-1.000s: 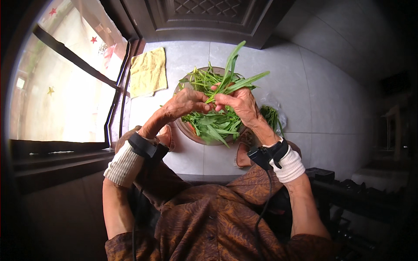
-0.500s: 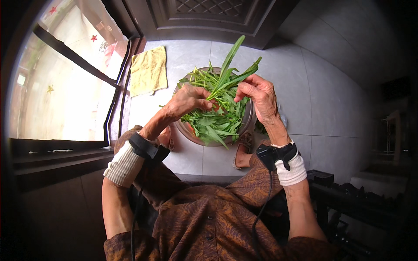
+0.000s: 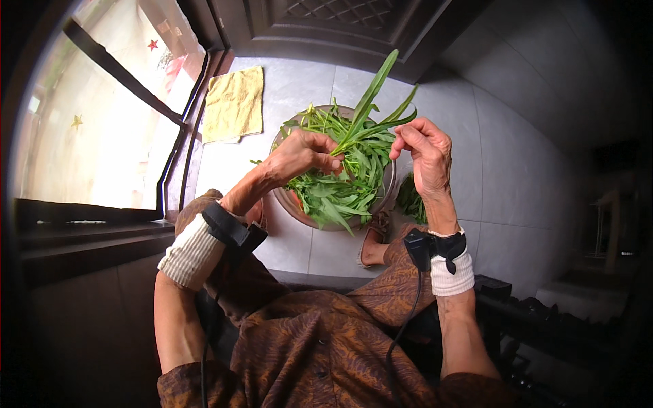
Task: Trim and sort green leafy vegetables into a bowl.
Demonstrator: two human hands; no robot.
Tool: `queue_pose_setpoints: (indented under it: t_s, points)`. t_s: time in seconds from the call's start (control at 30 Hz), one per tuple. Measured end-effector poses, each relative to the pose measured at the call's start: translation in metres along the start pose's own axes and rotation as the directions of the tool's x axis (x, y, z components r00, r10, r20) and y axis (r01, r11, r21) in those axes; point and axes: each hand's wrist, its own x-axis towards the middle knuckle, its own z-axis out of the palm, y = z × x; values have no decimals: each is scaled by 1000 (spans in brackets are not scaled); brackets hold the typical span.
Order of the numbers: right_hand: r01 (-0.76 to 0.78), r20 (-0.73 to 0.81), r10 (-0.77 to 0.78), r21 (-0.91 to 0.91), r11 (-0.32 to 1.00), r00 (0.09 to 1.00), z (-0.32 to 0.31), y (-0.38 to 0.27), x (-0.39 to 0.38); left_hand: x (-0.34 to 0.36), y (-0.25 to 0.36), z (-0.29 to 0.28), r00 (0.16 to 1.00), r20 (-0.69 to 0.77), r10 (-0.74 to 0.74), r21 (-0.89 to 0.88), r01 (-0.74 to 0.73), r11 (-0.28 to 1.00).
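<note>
My left hand [image 3: 306, 155] is closed round the stems of a water spinach sprig [image 3: 367, 102], whose long narrow leaves point up and to the right. It hovers over a round basin [image 3: 390, 190] heaped with loose water spinach [image 3: 333, 197]. My right hand [image 3: 427, 153] is raised just past the basin's right rim, thumb and fingers pinched together near the sprig's right-hand leaves. Whatever that pinch may hold is too small to make out. Both wrists wear white cuffs with black straps and devices.
The basin stands on grey floor tiles between my feet. More dark greens [image 3: 410, 200] lie right of it, partly behind my right forearm. A yellow cloth [image 3: 233, 104] is spread at the far left, beside a glazed door [image 3: 102, 122]. A dark panelled door [image 3: 326, 30] closes the far side.
My right hand has drawn away to the right from the sprig, widening the space between my hands. The left hand keeps its hold, nearly in place. The view has shifted slightly.
</note>
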Motion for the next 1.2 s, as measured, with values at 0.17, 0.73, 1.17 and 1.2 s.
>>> queue_pose_setpoints:
  t_s: [0.17,0.73,1.17,1.2]
  points:
    - [-14,61,13,19,1000,998,6,2,-4,2,2,0,998,22,-51,19,51,999]
    - [-267,200,259,17,963,945,10,9,-2,4,1,6,999,5,52,137,-52,989]
    - [-305,206,280,100,947,938,11,5,-5,4,4,8,999,7,40,-220,-37,975]
    - [-310,225,280,113,944,933,8,6,-5,5,4,8,1000,9,5,-222,-3,975]
